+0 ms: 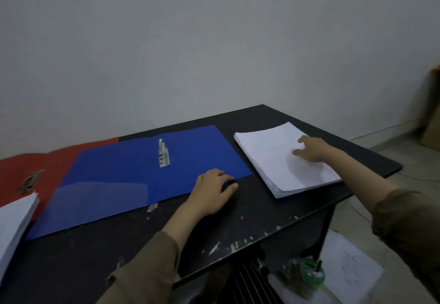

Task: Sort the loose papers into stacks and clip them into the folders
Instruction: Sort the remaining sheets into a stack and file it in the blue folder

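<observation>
An open blue folder (pixel 133 175) lies flat on the black table (pixel 238 227), with a metal clip (pixel 163 153) standing up at its middle. My left hand (pixel 212 191) pinches the folder's near right corner, thumb under the edge. To the right sits a thick stack of white paper (pixel 273 158). My right hand (pixel 312 149) rests on top of it with its fingers spread. A red folder (pixel 28 163) lies open at the far left, partly under the blue one, with its own clip (pixel 31 181). A second white paper stack (pixel 14 222) shows at the left edge.
The table stands against a pale wall (pixel 214 41). Its right edge drops off just past the paper stack. Below it on the floor lie a printed sheet (pixel 350 270) and a green object (pixel 312 272). A brown box (pixel 432 122) stands at the far right.
</observation>
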